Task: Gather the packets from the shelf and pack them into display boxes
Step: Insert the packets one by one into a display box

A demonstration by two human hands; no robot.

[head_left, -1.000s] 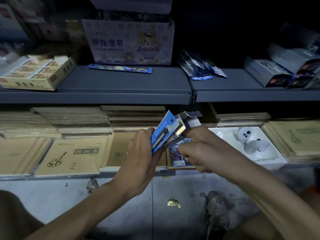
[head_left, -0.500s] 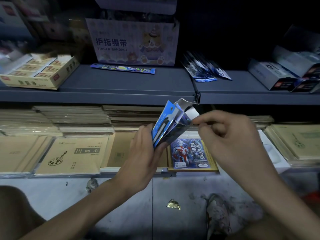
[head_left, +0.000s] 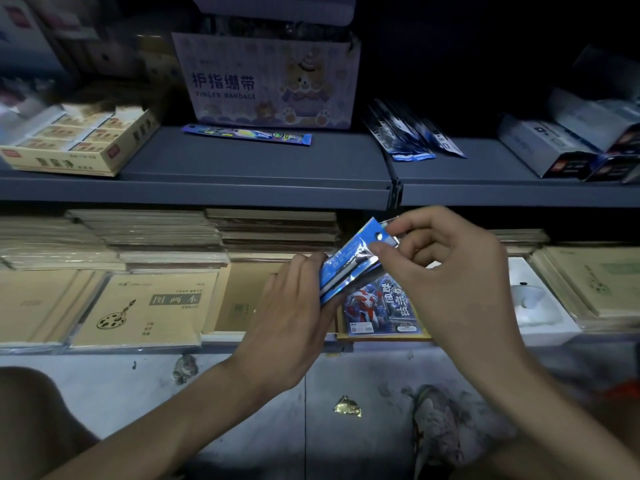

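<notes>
Dim stockroom shelving: grey upper shelf (head_left: 242,168) over stacked paper pads (head_left: 145,306). Left hand (head_left: 291,320) grips the lower end of the blue packet bundle (head_left: 346,271), fingers (head_left: 304,266) wrapped round it, mid-air in front of the lower shelf. Bundle's long axis tilts up and to the right. Right hand (head_left: 450,278) pinches its upper end with thumb and forefinger. Can't tell if a box flap is in there. Loose packets (head_left: 412,140) lie on the upper shelf, above and slightly right, so the right hand is nearer and likely makes the reach.

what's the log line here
left hand: holds blue foil packet stack | right hand: pinches its top | dark blue packets: on grey metal shelf
</notes>
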